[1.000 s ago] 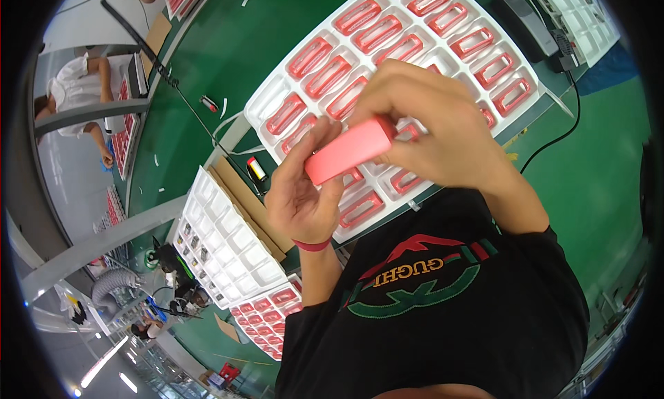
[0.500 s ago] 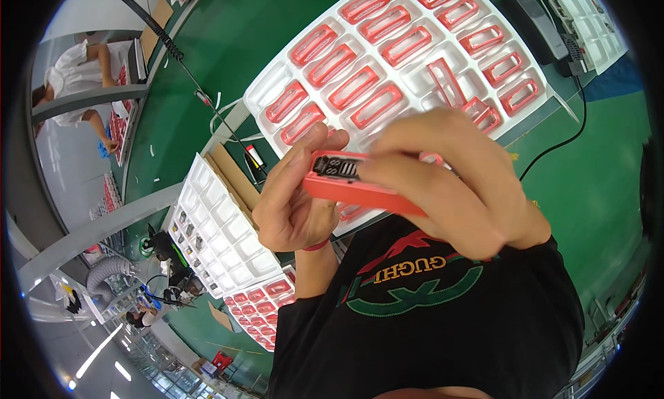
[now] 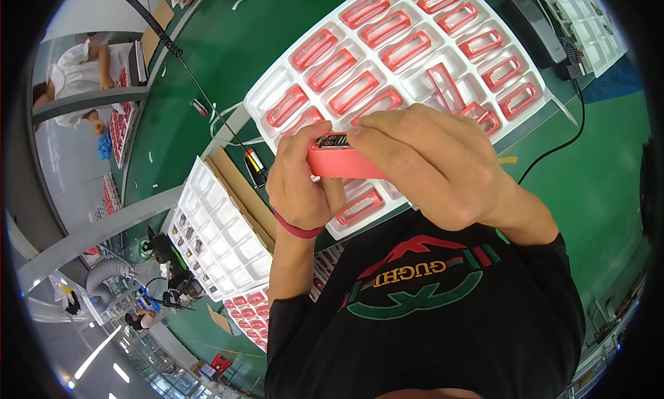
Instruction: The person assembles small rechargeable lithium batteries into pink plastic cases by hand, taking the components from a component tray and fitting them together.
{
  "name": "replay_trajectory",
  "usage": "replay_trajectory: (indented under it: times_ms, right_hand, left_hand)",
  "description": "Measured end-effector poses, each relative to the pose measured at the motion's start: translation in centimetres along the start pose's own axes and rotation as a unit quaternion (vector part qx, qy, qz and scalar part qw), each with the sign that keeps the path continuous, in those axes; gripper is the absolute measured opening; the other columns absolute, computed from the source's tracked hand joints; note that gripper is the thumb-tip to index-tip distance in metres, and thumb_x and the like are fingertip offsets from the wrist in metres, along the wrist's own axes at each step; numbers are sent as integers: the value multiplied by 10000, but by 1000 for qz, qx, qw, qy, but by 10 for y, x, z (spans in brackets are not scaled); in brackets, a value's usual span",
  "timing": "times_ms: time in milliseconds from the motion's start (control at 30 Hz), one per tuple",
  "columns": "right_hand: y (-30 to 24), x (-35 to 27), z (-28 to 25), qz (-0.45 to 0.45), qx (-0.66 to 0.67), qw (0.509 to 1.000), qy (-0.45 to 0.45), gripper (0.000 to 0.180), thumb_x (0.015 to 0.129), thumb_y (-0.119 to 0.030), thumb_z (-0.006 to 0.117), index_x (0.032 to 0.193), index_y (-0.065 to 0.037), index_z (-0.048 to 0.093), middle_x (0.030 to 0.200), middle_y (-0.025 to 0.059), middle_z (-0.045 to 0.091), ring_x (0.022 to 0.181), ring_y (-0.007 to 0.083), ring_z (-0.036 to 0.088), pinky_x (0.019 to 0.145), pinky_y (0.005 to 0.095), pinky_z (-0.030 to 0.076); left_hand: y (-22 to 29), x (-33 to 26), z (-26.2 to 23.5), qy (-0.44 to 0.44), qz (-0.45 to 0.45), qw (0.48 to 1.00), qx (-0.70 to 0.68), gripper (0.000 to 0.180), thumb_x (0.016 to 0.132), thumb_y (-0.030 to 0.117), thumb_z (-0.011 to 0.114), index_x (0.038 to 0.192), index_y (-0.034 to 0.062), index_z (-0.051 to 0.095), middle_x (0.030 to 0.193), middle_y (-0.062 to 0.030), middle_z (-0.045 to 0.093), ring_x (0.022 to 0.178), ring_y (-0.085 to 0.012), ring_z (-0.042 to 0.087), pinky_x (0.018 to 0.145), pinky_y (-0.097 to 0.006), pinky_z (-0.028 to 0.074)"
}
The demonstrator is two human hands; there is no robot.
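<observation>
Between both hands, above the tray, is a long red plastic housing (image 3: 346, 165). A dark insert (image 3: 332, 141) with light stripes shows in its upper opening. My left hand (image 3: 301, 181) grips the housing's left end, thumb and fingers closed round it. My right hand (image 3: 439, 167) is closed over the other end, its fingertips pressed at the opening and hiding that part. Beneath the hands lies a white moulded tray (image 3: 266, 88), its pockets holding several red frames (image 3: 354, 93). One red frame (image 3: 446, 86) sits crooked among them.
Left of the tray, a yellow-and-black screwdriver-like tool (image 3: 256, 164) lies near a dark cord (image 3: 180, 53). Another white tray (image 3: 214, 226) with small parts stands lower left. A black device (image 3: 532, 25) with a cable is at the upper right. A person (image 3: 79, 74) works at far left.
The housing has risen slightly and tilted, so less of its dark insert shows. My left hand has shifted around its end; my right fingers have moved up along the opening.
</observation>
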State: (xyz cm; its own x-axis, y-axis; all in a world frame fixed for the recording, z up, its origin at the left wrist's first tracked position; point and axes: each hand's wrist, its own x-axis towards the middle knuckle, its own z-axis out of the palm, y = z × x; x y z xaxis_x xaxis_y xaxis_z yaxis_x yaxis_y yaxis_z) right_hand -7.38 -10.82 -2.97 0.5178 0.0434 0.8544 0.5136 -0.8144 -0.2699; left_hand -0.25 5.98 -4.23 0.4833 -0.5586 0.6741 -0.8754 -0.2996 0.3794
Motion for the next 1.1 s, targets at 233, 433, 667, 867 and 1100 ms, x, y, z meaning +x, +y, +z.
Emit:
replay_trajectory:
  times_ms: [233, 433, 667, 867, 1100]
  right_hand:
    - [4, 0, -12, 219, 202, 946, -127, 309, 713, -32, 706, 1003, 5, 607, 858, 125, 631, 673, 258, 637, 533, 336, 507]
    - [1, 8, 2, 323, 250, 902, -138, 267, 763, -34, 698, 1010, 8, 607, 726, 112, 625, 586, 211, 609, 504, 288, 467]
    - [-3, 36, -1, 536, 477, 683, -138, 246, 840, -102, 695, 1016, 41, 599, 693, 49, 637, 495, 54, 540, 427, 192, 411]
    - [-14, 27, 6, 464, 585, 660, -80, 379, 811, -23, 702, 1145, 83, 558, 937, 122, 658, 745, 94, 634, 605, 217, 518]
    - [-9, 26, 1, 435, 558, 695, -132, 457, 803, 24, 687, 1230, 59, 526, 1069, 134, 646, 893, 128, 640, 764, 262, 546]
  left_hand:
    - [-7, 4, -13, -87, -32, 993, -70, 204, 837, 47, 625, 1010, -51, 582, 888, -140, 632, 729, -238, 593, 670, -296, 470]
    - [-4, 0, -20, -90, -162, 977, -105, 181, 838, 76, 639, 972, -38, 593, 843, -117, 614, 707, -225, 586, 638, -302, 465]
    - [-1, 10, -30, -7, -258, 841, -475, 658, 707, -24, 774, 1292, -64, 476, 1173, -146, 577, 1067, -186, 584, 872, -305, 498]
    - [16, 9, -19, 150, -309, 790, -508, 611, 693, -41, 777, 1240, -63, 506, 1204, -149, 566, 1057, -195, 597, 890, -315, 510]
    - [7, -2, -16, 177, -325, 759, -535, 634, 679, -29, 793, 1240, -45, 499, 1097, -116, 607, 985, -183, 623, 849, -305, 519]
